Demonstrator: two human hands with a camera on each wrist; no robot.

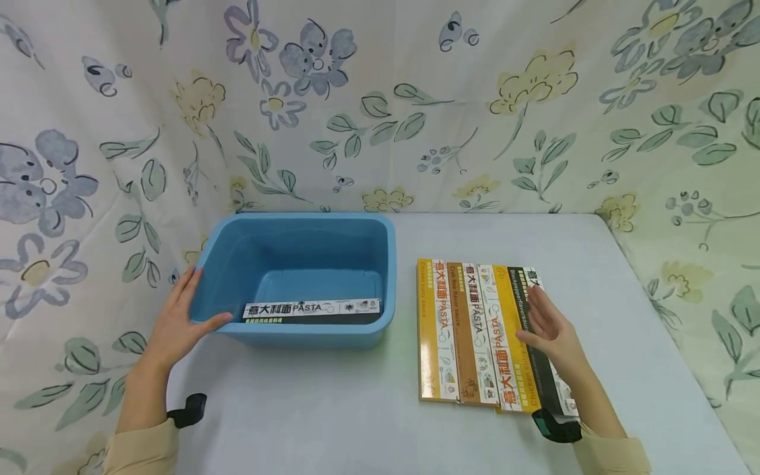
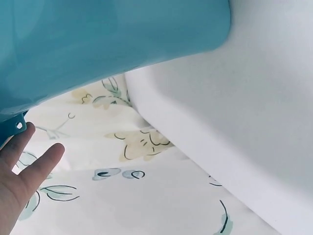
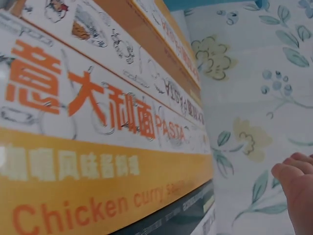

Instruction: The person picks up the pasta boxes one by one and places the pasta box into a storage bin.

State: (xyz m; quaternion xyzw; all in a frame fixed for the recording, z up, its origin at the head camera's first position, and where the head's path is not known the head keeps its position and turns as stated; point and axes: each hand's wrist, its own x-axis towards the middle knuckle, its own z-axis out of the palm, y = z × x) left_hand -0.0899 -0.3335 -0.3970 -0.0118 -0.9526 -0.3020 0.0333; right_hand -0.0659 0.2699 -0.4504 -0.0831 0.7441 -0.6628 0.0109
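Note:
At the front left corner of a blue plastic bin (image 1: 344, 336) is my left hand (image 1: 178, 316), its fingers along the left rim and its thumb at the front rim. In the left wrist view, the left hand (image 2: 24, 181) shows spread fingers next to the bin's rim (image 2: 19, 122). A black-and-white pasta box (image 1: 315, 309) lies inside the bin along its front wall. My right hand (image 1: 555, 333) hovers over the right end of a row of pasta boxes, with nothing in its grasp. Beneath it is a black pepper pasta box (image 1: 543, 369), beside a yellow chicken curry box (image 3: 161, 176).
A brown crab roe pasta box (image 1: 464, 330) and another yellow box (image 1: 429, 330) lie side by side in the row's left part. Everything stands on a white table (image 1: 332, 409). Flowered cloth (image 1: 386, 99) hangs behind and at both sides.

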